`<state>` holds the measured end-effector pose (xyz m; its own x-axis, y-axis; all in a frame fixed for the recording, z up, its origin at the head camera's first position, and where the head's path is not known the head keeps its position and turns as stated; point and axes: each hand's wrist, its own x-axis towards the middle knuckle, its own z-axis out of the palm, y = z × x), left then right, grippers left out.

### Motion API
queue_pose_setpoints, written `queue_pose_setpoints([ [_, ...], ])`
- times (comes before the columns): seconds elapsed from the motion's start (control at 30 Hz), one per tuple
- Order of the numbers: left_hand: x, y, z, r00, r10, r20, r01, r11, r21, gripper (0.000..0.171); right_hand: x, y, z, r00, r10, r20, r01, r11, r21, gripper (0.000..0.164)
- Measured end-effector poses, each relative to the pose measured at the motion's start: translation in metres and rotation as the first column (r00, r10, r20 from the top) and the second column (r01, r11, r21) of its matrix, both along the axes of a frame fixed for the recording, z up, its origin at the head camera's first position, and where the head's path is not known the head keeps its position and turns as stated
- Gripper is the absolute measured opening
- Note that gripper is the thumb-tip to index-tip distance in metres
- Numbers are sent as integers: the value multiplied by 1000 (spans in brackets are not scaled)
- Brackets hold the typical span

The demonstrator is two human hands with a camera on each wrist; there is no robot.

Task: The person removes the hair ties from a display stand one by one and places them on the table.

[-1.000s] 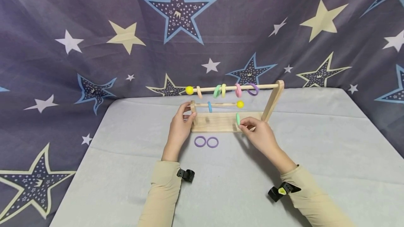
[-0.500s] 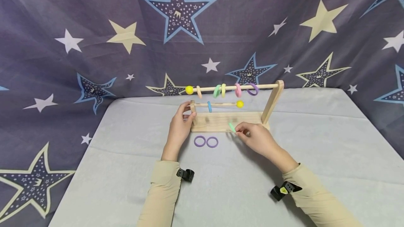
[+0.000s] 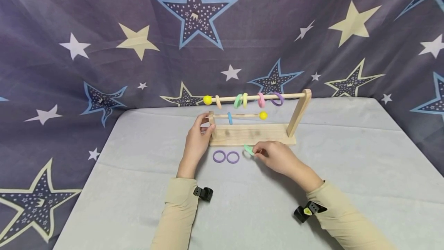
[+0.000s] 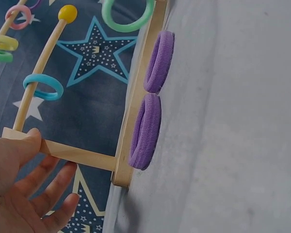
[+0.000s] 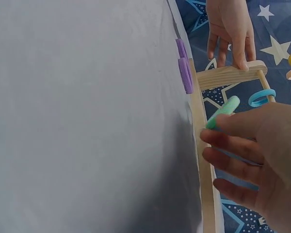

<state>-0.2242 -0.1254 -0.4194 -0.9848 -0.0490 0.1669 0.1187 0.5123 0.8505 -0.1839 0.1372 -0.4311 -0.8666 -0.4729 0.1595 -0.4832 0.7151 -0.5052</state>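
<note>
Leftward and nearer came the right hand [image 3: 277,158] since the earlier frame, carrying a green ring [image 3: 248,149] from over the wooden base [image 3: 270,136] to just before its near edge. Thumb and fingertip pinched that ring by its right side — its free edge slanted up and left, away from the hand. It was tilted, almost edge-on to the head view, its surface soft-looking; whether its rim touched the pale, matte cloth [image 3: 243,207] could not be told.

Just left of it, two purple rings [image 4: 146,132] lay side by side along the base; the left wrist view showed a ribbed, fabric-like weave. The base was a smooth, grained plank, running left to right. At its left end, well apart from the green ring, the left hand [image 3: 197,142] gripped the short post [image 3: 212,119], thumb against the wood.

From there a slim lower rod [image 3: 244,115] ran rightward to its free end, a glossy yellow bead [image 3: 263,115], with a blue ring [image 3: 230,119] hanging on it. Farther back, the upper rod [image 3: 295,96] reached left from a tall, slanted post [image 3: 299,113] — peach [image 3: 218,103], green, yellow, pink and purple hoops hung along it. Behind fell a dark curtain [image 3: 149,68] printed with stars.
</note>
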Motion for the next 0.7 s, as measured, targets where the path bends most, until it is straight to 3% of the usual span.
queue_pose_setpoints([
  [0.7, 0, 0, -1, 1000, -1, -3, 1, 1000, 8, 47, 0, -9, -9, 996, 71, -53, -66, 994, 86, 11],
])
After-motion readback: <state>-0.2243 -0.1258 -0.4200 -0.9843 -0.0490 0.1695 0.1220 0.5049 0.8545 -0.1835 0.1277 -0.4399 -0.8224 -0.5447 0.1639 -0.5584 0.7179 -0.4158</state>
